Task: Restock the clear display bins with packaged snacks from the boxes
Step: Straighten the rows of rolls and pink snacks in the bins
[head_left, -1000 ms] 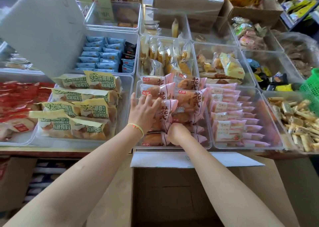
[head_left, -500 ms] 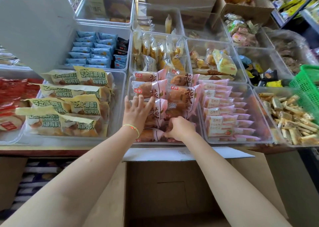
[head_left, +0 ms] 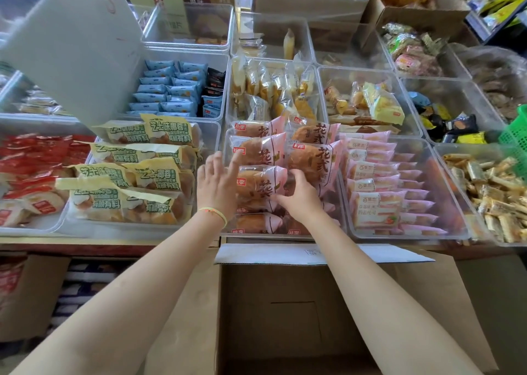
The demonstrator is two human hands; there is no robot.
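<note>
The clear display bin (head_left: 228, 135) in the middle of the front row holds two rows of pink-wrapped bread packs (head_left: 310, 157). My left hand (head_left: 216, 186) lies with straight fingers against the left side of the stack, at the bin's left wall. My right hand (head_left: 302, 200) curls its thumb and fingers round the right end of one pink bread pack (head_left: 258, 183) lying on top of the near stack. Directly below the bin, an open cardboard box (head_left: 296, 317) stands with its flaps spread; its inside looks dark and bare.
Left of the middle bin is a bin of yellow-green bread packs (head_left: 137, 180), and further left lie red packs (head_left: 31, 160). A bin of pink toast packs (head_left: 376, 180) sits to the right. A white board (head_left: 74, 46) leans over the back left bins. A green basket (head_left: 516, 137) is at far right.
My right hand has gone from a fist pressed down among the packs to a grip on the end of a top pack. My left hand stayed flat against the stack's left side.
</note>
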